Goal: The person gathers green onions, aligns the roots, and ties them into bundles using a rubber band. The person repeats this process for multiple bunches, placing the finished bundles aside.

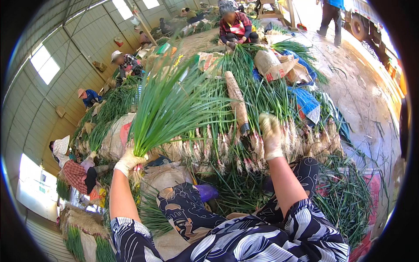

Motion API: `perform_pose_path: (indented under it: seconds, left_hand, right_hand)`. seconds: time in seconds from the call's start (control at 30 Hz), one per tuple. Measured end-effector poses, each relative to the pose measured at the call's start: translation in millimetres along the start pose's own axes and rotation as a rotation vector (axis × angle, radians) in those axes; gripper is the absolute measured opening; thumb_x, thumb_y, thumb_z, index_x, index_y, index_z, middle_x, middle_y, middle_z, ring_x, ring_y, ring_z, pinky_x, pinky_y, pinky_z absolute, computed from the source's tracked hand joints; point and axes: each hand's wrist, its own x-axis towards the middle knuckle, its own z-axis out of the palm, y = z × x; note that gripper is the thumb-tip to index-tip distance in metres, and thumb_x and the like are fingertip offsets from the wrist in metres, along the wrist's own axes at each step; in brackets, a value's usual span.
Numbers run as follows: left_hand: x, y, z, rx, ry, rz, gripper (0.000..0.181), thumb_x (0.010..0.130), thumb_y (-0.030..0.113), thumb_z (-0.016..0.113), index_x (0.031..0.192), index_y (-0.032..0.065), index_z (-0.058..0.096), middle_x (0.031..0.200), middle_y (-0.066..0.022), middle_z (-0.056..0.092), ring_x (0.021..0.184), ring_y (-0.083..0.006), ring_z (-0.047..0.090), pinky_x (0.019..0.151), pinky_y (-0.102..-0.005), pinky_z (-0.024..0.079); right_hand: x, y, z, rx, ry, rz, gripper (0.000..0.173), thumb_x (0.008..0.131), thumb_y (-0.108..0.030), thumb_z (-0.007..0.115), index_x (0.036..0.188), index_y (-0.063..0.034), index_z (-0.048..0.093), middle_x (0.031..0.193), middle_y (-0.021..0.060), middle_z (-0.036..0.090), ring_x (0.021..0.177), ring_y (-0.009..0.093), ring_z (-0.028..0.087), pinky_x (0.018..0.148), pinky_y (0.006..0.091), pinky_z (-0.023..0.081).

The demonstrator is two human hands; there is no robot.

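My left hand (pixel 128 161), in a pale glove, is wrapped around the lower stalks of a bunch of green onions (pixel 163 111). Its leaves fan up and to the right, and some pale roots hang below my fist. My right hand (pixel 271 136), gloved too and blurred by motion, is over the root ends of loose green onions (pixel 288 131). Whether its fingers grip anything is not clear. Between my hands a rough wooden log (pixel 236 101) lies across the heap, leaves beneath it and roots towards me.
A heap of leafy trimmings (pixel 343 196) lies by my right knee. Sacking (pixel 163 177) is near my left knee, and a blue tarp (pixel 304 101) lies right of the heap. Co-workers sit ahead (pixel 237 28) and along the left (pixel 77 170). A truck (pixel 363 23) stands far right.
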Motion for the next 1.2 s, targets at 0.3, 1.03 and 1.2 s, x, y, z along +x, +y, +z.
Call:
perform_pose_path:
  seconds: [0.3, 1.03, 1.2]
  left_hand:
    - [-15, -34, 1, 0.218, 0.0, -0.133, 0.015, 0.077, 0.006, 0.068, 0.09, 0.0092, 0.063, 0.058, 0.0032, 0.052, 0.04, -0.0063, 0.041, 0.037, -0.0254, 0.032]
    - [-48, -52, 42, 1.312, 0.257, 0.215, 0.046, 0.077, 0.01, 0.057, 0.122, 0.0198, 0.055, 0.094, -0.0078, 0.062, 0.088, -0.0267, 0.061, 0.078, -0.0405, 0.046]
    - [-49, -50, 47, 1.342, 0.28, 0.278, 0.049, 0.076, 0.01, 0.056, 0.123, 0.0199, 0.053, 0.094, -0.0063, 0.061, 0.088, -0.0246, 0.061, 0.078, -0.0393, 0.045]
  right_hand:
    - [36, -157, 132, -1.141, -0.397, -0.703, 0.033, 0.091, -0.035, 0.05, 0.083, -0.0084, 0.068, 0.086, 0.0127, 0.066, 0.084, 0.027, 0.061, 0.08, 0.0377, 0.046]
    - [23, -34, 163, -1.068, -1.071, -0.05, 0.057, 0.085, -0.04, 0.063, 0.135, -0.0209, 0.043, 0.112, 0.0213, 0.061, 0.104, 0.032, 0.06, 0.09, 0.0402, 0.045]
    - [8, -14, 167, -1.169, -1.243, -0.278, 0.022, 0.087, -0.028, 0.057, 0.104, -0.0157, 0.062, 0.091, 0.0139, 0.066, 0.085, 0.033, 0.062, 0.075, 0.0389, 0.049]
